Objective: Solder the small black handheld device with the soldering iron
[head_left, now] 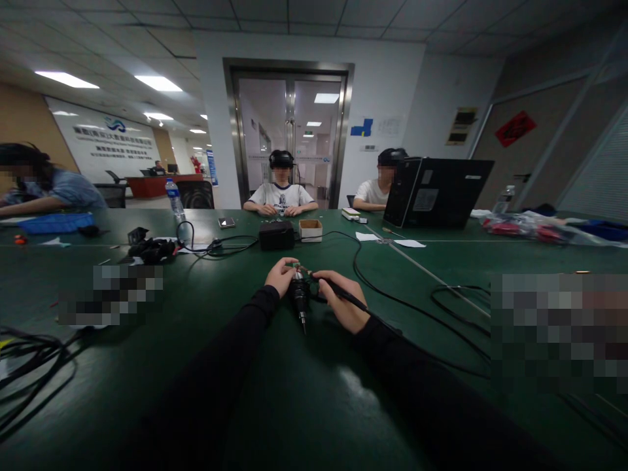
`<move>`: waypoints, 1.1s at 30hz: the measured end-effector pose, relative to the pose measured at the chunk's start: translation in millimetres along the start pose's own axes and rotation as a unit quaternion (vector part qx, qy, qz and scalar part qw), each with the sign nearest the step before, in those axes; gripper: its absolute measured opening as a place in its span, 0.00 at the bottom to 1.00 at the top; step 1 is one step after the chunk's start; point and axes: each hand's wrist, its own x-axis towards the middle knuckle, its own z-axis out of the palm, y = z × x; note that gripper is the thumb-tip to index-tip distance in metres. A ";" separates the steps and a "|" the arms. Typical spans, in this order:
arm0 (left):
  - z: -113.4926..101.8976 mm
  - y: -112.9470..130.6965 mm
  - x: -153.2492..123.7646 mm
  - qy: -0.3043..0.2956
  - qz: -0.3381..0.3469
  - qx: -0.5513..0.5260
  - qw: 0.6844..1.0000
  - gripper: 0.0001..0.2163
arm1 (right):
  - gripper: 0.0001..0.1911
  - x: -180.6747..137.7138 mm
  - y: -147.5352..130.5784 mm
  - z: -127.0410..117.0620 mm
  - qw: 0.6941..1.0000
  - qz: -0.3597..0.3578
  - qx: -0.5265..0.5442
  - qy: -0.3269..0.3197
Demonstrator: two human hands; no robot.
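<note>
Over the middle of the table, my left hand is closed, thumb and fingers pinching a small green part too small to make out well. Just below it is a black cone-shaped tool with a silver collar, its thin metal tip pointing toward me. My right hand wraps round a slim black soldering iron, held like a pen. The iron's front end reaches left toward the green part; whether they touch is too small to tell. A cord trails from its rear past my right sleeve.
Beyond my hands stand a black box and a small open carton. Black cables loop across the green table. A computer case stands back right, a water bottle back left. Several people sit around the table.
</note>
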 end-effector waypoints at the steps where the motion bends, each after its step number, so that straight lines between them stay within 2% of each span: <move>1: -0.2 -1.0 0.7 0.000 -0.001 -0.001 1.000 0.11 | 0.14 0.0 0.2 -0.1 1.000 -0.001 -0.001 0.000; 12: -2.8 -8.9 5.0 0.007 0.002 0.008 1.000 0.11 | 0.13 -0.3 -1.9 -0.4 1.000 -0.008 -0.003 -0.005; 33: -1.9 -5.3 3.0 0.019 0.000 0.019 1.000 0.11 | 0.13 -0.4 -5.0 -1.1 1.000 -0.022 -0.013 0.003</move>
